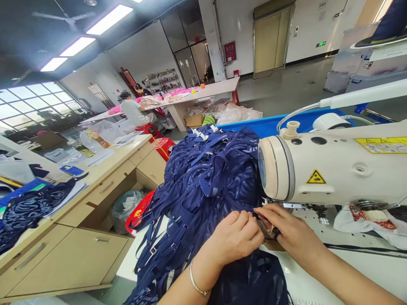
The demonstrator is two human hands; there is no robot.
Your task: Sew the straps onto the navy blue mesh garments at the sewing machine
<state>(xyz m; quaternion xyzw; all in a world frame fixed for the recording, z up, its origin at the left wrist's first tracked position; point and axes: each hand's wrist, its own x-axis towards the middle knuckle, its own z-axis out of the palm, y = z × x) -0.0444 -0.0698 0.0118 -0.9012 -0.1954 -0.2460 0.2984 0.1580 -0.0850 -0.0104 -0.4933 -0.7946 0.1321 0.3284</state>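
Observation:
My left hand (237, 234) is closed in a pinch on the edge of a navy bra, at the front of a heap of navy bras (203, 178). Right beside it, my right hand (284, 226) is wrapped round small scissors with black handles (276, 233); their blades are mostly hidden by the fingers. The fingertips of both hands nearly meet at the fabric. More dark navy fabric (251, 279) hangs below the hands at the table's front. The head of a white sewing machine (318, 165) stands just above and right of my right hand.
The white sewing table (343, 271) lies under the machine. A blue bin (235, 126) sits behind the heap. Left stands a wooden desk (108, 186) with bottles and more lace garments (34, 207). People sit at a far table; clear boxes (359, 63) are stacked right.

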